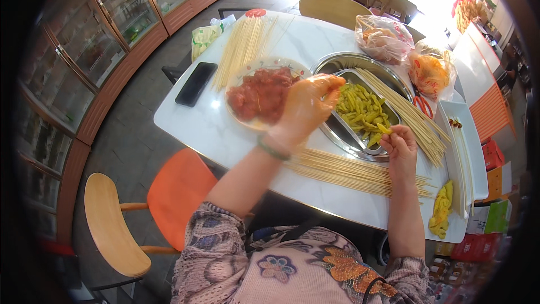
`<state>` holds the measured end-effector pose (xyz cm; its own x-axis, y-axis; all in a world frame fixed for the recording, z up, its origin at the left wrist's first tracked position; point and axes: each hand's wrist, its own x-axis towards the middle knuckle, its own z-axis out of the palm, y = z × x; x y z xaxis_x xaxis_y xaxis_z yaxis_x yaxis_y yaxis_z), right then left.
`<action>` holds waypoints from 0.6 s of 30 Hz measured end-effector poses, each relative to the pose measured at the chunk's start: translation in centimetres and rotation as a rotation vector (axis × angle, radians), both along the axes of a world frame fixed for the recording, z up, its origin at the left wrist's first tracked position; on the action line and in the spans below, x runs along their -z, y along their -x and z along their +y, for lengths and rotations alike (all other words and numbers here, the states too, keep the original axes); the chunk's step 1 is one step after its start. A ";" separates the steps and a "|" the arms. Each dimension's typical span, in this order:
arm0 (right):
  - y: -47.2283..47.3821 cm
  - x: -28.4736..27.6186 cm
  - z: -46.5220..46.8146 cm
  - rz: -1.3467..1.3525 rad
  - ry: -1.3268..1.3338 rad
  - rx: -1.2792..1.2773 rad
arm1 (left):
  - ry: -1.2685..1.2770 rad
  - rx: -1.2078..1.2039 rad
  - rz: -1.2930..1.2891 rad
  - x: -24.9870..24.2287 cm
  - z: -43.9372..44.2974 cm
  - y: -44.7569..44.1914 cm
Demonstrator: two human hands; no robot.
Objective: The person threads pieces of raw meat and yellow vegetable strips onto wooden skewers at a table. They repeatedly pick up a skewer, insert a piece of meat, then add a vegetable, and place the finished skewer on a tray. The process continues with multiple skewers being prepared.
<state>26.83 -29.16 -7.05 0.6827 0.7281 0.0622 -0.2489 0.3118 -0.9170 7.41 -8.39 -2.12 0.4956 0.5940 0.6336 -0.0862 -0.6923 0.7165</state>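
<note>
My left hand (310, 101), in a clear plastic glove with a green bangle at the wrist, is raised between a plate of raw red meat (261, 95) and the green pickled peppers (363, 107). Its fingertips are pinched together; whether they hold anything is unclear. My bare right hand (398, 141) pinches one green pepper (384, 129) at the near right corner of the metal tray (395, 115). That tray sits in a round steel basin (333, 60). Bamboo skewers (405, 114) lean across the basin's right side, and more skewers (341, 171) lie just before me.
A black phone (196, 84) and further skewers (244, 46) lie at the left. At the right are plastic bags (384, 40), red-handled scissors (422, 107), a white tray (476, 164) with a few loaded skewers, and a crumpled yellow-green item (441, 209). An orange chair (179, 194) stands lower left.
</note>
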 end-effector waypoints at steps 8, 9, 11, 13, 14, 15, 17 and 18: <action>0.3 0.3 0.1 0.050 -0.010 -0.006 | -0.194 -0.216 0.424 -2.8 7.2 7.6; 0.3 0.3 0.2 0.052 -0.012 -0.008 | -0.180 -0.215 0.444 -2.6 8.0 7.9; 0.4 0.4 0.2 0.054 -0.015 -0.017 | -0.146 -0.216 0.478 -1.7 9.3 8.1; 0.2 0.6 0.2 0.052 -0.018 -0.024 | -0.236 -0.249 0.533 -1.4 9.7 7.6; 0.2 0.7 0.2 0.051 -0.013 -0.029 | -0.314 -0.272 0.576 -1.3 10.0 7.1; 0.2 0.7 0.2 0.049 -0.008 -0.035 | -0.393 -0.296 0.617 -1.2 10.3 6.6; 0.3 0.6 0.3 0.043 -0.005 -0.049 | -0.292 -0.339 0.670 -0.2 11.6 6.0; 0.2 0.8 0.3 0.042 -0.004 -0.046 | -0.242 -0.354 0.697 0.0 11.9 5.5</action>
